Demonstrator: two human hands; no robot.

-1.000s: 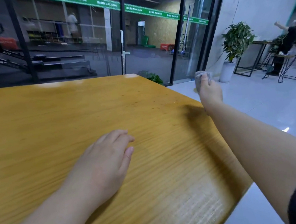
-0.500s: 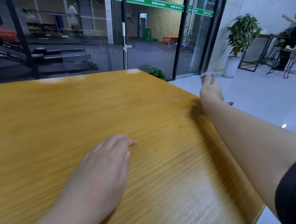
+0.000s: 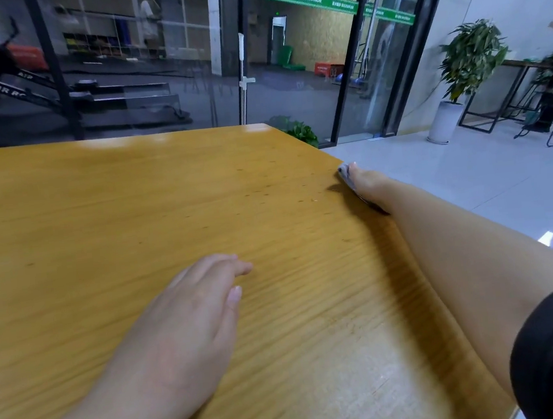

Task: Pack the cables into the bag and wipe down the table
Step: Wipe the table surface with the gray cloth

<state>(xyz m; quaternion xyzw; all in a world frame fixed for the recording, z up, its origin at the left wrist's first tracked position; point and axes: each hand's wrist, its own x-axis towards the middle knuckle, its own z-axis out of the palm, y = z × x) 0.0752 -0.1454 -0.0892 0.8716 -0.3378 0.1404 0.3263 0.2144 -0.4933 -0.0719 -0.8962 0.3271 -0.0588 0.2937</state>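
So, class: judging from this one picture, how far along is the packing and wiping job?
Done, apparently: no cables or bag show on the wooden table, though the bag is out of view. In hand: the right hand holds a grey cloth at the table's right edge; the left hand rests flat. Left: small specks near that edge.

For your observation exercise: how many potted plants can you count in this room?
2. A tall potted plant in a white pot stands on the floor at the right, by the wall. A low plant sits past the table's far corner; its pot is hidden. Others may be hidden.
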